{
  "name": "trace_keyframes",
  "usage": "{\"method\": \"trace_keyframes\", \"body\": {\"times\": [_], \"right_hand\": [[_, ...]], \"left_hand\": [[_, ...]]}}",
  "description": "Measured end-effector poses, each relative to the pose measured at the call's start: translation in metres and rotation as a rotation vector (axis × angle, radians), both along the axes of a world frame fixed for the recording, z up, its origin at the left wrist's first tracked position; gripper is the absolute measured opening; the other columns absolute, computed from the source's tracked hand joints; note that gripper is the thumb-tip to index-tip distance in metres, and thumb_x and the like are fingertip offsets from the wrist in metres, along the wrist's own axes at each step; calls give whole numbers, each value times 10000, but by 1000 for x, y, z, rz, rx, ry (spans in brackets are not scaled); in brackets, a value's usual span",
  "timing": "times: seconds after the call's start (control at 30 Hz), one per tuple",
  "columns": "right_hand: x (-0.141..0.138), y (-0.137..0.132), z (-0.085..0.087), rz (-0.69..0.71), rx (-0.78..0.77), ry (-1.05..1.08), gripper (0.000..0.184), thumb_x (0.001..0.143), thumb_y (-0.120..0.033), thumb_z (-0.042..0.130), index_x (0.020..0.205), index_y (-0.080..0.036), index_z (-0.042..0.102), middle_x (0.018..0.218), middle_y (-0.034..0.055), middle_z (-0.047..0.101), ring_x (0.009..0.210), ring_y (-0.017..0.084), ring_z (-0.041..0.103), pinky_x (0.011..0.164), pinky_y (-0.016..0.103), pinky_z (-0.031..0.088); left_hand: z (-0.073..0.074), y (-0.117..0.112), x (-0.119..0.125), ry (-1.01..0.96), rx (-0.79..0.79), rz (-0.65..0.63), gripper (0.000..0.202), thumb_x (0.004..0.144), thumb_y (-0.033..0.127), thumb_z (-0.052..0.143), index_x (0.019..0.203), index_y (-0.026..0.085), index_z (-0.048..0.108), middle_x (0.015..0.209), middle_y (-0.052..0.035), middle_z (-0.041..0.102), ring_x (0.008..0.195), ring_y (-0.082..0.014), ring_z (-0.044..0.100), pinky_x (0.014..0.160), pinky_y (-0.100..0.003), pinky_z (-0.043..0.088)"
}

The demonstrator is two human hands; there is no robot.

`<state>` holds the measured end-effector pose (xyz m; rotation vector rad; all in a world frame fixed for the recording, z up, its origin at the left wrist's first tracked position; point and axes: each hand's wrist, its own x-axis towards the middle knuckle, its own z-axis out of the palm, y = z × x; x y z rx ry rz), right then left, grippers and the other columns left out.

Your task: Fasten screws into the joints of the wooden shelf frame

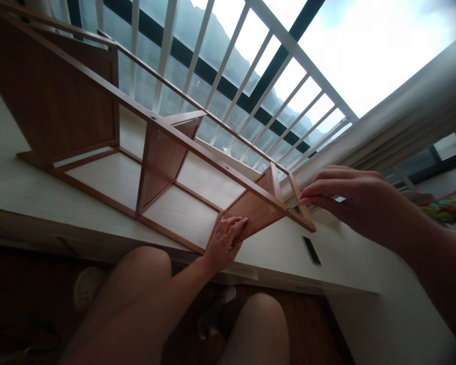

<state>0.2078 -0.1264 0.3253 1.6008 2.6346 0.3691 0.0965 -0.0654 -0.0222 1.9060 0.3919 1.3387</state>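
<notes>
A brown wooden shelf rack [190, 143] lies on its side on a white ledge, its panels standing across the frame. My left hand [222, 244] grips the lower edge of the end shelf panel [256, 210], with the fingers over the wood. At the rack's right end, my right hand [349, 200] pinches a thin metal tool [294, 205]. The tool's tip meets the upper rail near a screw hole; most of it is hidden by the fingers, so its exact kind is unclear. Another bolt head [154, 117] shows farther left on that rail.
A dark phone [311, 250] lies on the white ledge [273, 263], right of the rack. Behind the rack stand white railings [228, 56] and a window. A curtain [399, 116] hangs at the right, near colourful fabric [450, 205]. My knees are below the ledge's front edge.
</notes>
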Motion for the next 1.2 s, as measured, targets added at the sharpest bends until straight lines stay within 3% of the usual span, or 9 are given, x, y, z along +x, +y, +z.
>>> {"method": "trace_keyframes", "body": {"times": [0.13, 0.37, 0.47, 0.53, 0.7, 0.8, 1.0, 1.2], "right_hand": [[6, -1, -2, 39, 16, 55, 79, 951, -251, 668, 924, -200, 721, 862, 27, 673, 799, 159, 603, 714, 314, 455], [14, 6, 1, 245, -56, 43, 136, 908, -114, 690, 1016, -194, 718, 884, 46, 701, 849, 170, 590, 752, 320, 464], [13, 8, 2, 232, -35, -11, 80, 940, -153, 658, 971, -182, 726, 849, 52, 705, 820, 170, 586, 740, 316, 454], [7, 6, 0, 120, -9, -65, 139, 973, -238, 618, 923, -191, 738, 789, 49, 699, 765, 177, 597, 699, 321, 437], [-27, -4, -9, -519, 87, -257, 341, 947, -455, 562, 699, -266, 703, 573, 22, 615, 535, 191, 527, 588, 353, 310], [-40, -4, -10, -637, 51, -311, 370, 939, -484, 522, 669, -271, 660, 589, 30, 600, 536, 188, 485, 597, 359, 295], [-26, 0, 3, -500, 91, -200, 314, 945, -476, 551, 735, -257, 637, 572, -8, 586, 527, 172, 486, 574, 330, 311], [-10, 0, 7, -174, -4, -166, 216, 998, -326, 543, 863, -226, 680, 866, 32, 714, 812, 194, 634, 750, 339, 449]], "left_hand": [[-1, 0, 1, -3, -5, -2, 663, 964, 203, 570, 1583, 306, 359, 1479, -109, 494, 1382, -273, 464, 1197, -486, 389], [0, 0, -1, 1, -2, -5, 670, 960, 198, 579, 1584, 306, 361, 1477, -107, 497, 1379, -270, 463, 1199, -474, 390], [0, 1, -1, 4, -2, -3, 667, 961, 207, 582, 1584, 305, 364, 1479, -105, 498, 1377, -269, 467, 1199, -470, 392], [0, 1, -1, 4, -5, 3, 665, 961, 211, 579, 1583, 307, 365, 1482, -105, 498, 1376, -269, 470, 1198, -471, 394], [0, 1, -1, -2, -1, -7, 670, 955, 200, 575, 1583, 311, 367, 1478, -107, 503, 1379, -277, 470, 1193, -483, 397], [0, 1, -1, -4, -3, -5, 675, 952, 189, 574, 1583, 307, 365, 1481, -109, 497, 1382, -278, 465, 1196, -481, 388], [-1, 1, -1, 4, 1, -12, 673, 955, 193, 577, 1583, 304, 363, 1489, -106, 489, 1386, -271, 459, 1201, -473, 387], [-1, 1, 0, 2, 5, 10, 666, 954, 209, 583, 1579, 307, 376, 1476, -106, 511, 1376, -272, 478, 1187, -475, 406]]}}
